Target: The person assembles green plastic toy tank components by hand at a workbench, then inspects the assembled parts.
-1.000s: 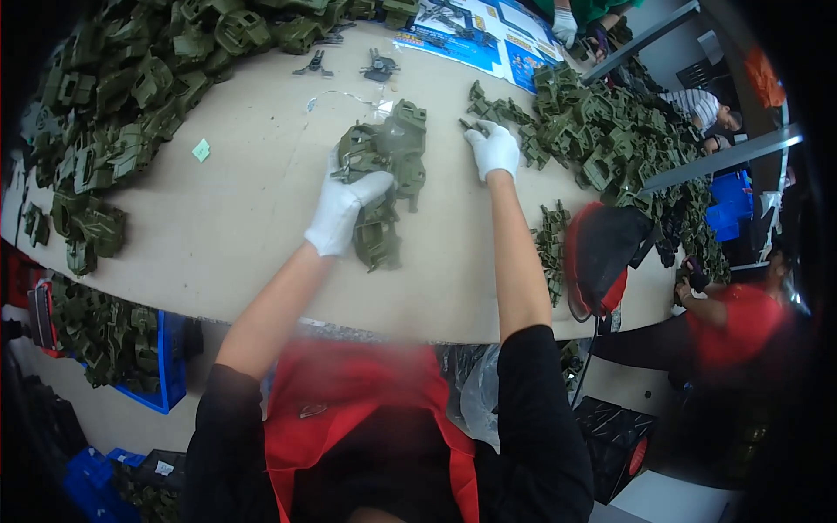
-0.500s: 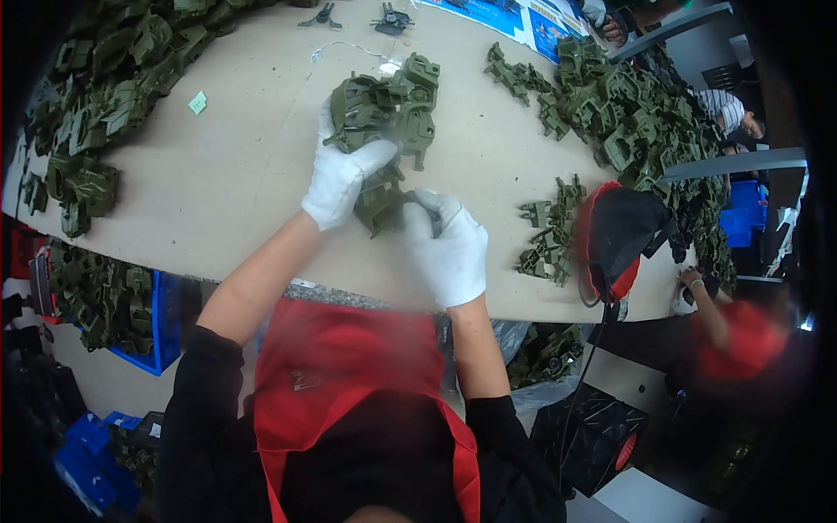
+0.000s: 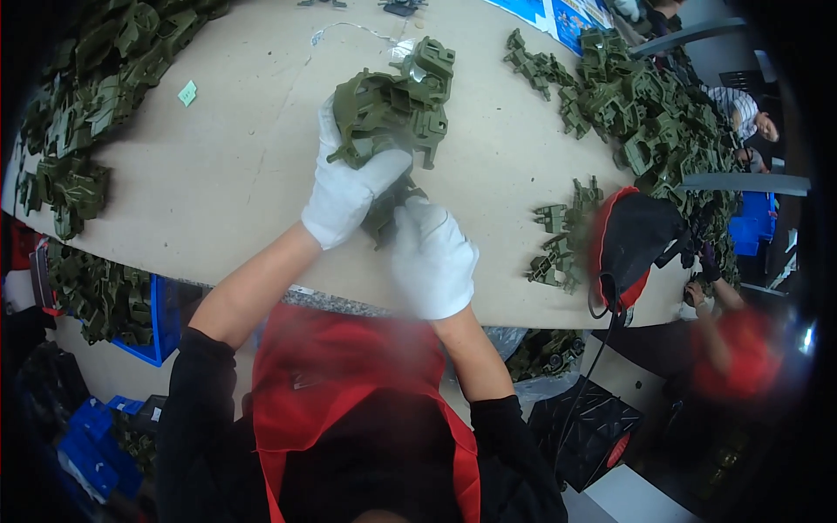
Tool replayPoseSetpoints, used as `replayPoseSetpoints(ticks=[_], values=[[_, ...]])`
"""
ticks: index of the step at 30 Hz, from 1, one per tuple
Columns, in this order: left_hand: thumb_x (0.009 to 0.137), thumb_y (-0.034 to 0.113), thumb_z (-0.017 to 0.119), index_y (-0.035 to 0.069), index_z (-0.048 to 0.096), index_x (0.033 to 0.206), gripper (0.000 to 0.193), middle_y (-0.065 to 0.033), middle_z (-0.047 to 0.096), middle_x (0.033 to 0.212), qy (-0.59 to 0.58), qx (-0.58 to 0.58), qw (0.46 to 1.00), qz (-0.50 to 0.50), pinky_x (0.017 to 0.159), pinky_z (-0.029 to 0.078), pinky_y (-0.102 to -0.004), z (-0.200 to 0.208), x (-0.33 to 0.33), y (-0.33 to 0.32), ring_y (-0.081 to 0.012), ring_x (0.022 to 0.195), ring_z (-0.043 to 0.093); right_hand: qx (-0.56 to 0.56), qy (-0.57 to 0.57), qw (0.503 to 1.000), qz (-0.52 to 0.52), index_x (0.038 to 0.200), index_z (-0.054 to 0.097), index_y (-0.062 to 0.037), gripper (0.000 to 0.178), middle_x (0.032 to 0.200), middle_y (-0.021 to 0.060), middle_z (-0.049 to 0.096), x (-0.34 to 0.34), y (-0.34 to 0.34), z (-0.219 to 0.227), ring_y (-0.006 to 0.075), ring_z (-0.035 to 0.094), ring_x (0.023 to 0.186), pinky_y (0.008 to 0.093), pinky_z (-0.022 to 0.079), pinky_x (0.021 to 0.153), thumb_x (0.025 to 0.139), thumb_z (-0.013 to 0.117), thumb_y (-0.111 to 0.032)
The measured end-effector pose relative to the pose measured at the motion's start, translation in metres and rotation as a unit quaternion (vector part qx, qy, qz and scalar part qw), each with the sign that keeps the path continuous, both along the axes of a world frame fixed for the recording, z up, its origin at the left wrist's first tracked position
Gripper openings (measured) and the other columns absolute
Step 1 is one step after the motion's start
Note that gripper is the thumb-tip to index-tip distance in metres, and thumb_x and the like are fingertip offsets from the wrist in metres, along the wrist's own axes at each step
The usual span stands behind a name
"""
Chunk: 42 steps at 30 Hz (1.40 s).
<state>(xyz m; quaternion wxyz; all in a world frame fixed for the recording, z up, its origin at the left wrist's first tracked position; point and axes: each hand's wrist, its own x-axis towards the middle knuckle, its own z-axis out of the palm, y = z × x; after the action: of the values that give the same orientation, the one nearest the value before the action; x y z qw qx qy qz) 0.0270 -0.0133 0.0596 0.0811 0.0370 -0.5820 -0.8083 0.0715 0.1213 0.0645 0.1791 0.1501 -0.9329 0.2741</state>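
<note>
The person's left hand grips a clump of green parts over the middle of the table, thumb across the near side and fingers round the left edge; from where I stand I can't tell whether the clump is one joined piece or several held together. The right hand is at its near end, fingers drawn in narrow against the lowest part, and the glove hides whether anything is pinched there. I'd judge the step in hand to be close fingerwork on that near end, with the left hand as the clamp. To my eye, the next move calls for a steady left grip and a small, careful action of the right fingertips, so the clump doesn't twist. Just outward to the right lie some small parts, beside a red-and-black bag. Farther right rises a big heap of green parts, a loose strip near its left edge. Over on the left is another heap, with a pale green tag to its right. Below the near left edge sits a blue crate, and beyond the right side a co-worker in red bends in.
</note>
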Motion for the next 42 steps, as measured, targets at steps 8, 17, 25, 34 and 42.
replayPoseSetpoints(ticks=[8, 17, 25, 34, 42], values=[[0.077, 0.002, 0.069, 0.007, 0.030, 0.135, 0.070, -0.0086, 0.056, 0.113, 0.012, 0.016, 1.000, 0.010, 0.085, 0.049, -0.0302, -0.002, -0.005, 0.004, -0.0146, 0.098, 0.056, -0.047, -0.025, 0.999, -0.012, 0.088, 0.063, -0.0089, 0.009, 0.078, 0.0141, 0.066, -0.016, 0.004, -0.003, 0.0329, 0.066, 0.071, 0.0400, 0.054, 0.059, 0.083, 0.069, -0.014], [0.080, 0.022, 0.075, 0.005, 0.054, 0.122, 0.049, -0.0075, 0.061, 0.104, -0.187, 0.195, 0.954, -0.131, 0.076, 0.054, -0.0346, 0.012, -0.032, -0.025, -0.0191, 0.093, 0.062, -0.125, -0.223, 0.964, -0.072, 0.111, 0.069, -0.0068, 0.048, 0.098, 0.0196, 0.070, -0.158, 0.019, 0.030, 0.0287, 0.067, 0.096, 0.0362, 0.051, 0.086, 0.081, 0.066, -0.044], [0.070, 0.085, 0.052, 0.010, 0.048, 0.136, 0.099, -0.0058, 0.059, 0.117, -0.023, 0.102, 0.990, -0.098, 0.092, 0.050, -0.0368, -0.035, -0.039, -0.036, -0.0176, 0.106, 0.059, -0.301, -0.213, 0.930, -0.016, 0.109, 0.068, 0.0017, 0.029, 0.099, 0.0106, 0.071, -0.185, 0.022, -0.001, 0.0159, 0.067, 0.089, 0.0277, 0.052, 0.079, 0.083, 0.069, -0.012], [0.062, 0.090, 0.044, 0.004, 0.037, 0.142, 0.118, -0.0124, 0.050, 0.135, 0.094, 0.174, 0.970, -0.143, 0.105, 0.042, -0.0401, -0.003, -0.032, -0.019, -0.0234, 0.125, 0.050, -0.142, -0.010, 0.987, 0.077, 0.104, 0.068, -0.0074, 0.022, 0.093, 0.0128, 0.070, -0.070, -0.012, 0.047, 0.0215, 0.069, 0.077, 0.0313, 0.055, 0.071, 0.083, 0.069, -0.010], [0.073, 0.034, 0.082, 0.005, 0.052, 0.129, 0.069, -0.0060, 0.062, 0.118, 0.057, 0.119, 0.986, -0.103, 0.091, 0.050, -0.0306, -0.002, -0.027, -0.021, -0.0160, 0.104, 0.061, -0.106, 0.020, 0.992, 0.065, 0.106, 0.070, -0.0097, 0.027, 0.096, 0.0109, 0.071, -0.069, -0.020, 0.043, 0.0227, 0.069, 0.079, 0.0325, 0.055, 0.071, 0.080, 0.068, -0.007]])
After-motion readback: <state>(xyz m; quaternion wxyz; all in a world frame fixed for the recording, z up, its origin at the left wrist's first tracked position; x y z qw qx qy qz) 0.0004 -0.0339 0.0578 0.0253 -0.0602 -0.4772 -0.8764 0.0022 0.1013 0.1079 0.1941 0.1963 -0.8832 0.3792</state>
